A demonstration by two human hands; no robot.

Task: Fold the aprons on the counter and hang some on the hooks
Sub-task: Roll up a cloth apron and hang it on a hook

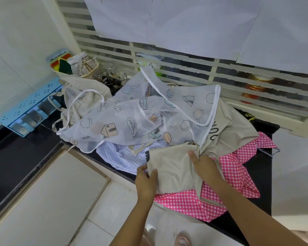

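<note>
At nine o'clock, a pale blue plastic rack (25,110) stands on the black stone counter (263,178). At eleven, a cream basket of packets (75,66) and clear glass jars (112,75) are half hidden behind a crumpled beige cloth (82,96). A sheer white apron with house and car drawings (132,110), printed "Happy and free", sprawls across the middle, over a blue-and-white checked apron (124,155).

At six, my left hand (146,181) pinches the folded beige cotton apron (171,167), thumb on top. My right hand (204,166) grips its right edge, fingers hidden under cloth. The apron lies on a pink gingham apron (235,167). At three o'clock its black lettering is cut off; only "OO" can be read.
</note>
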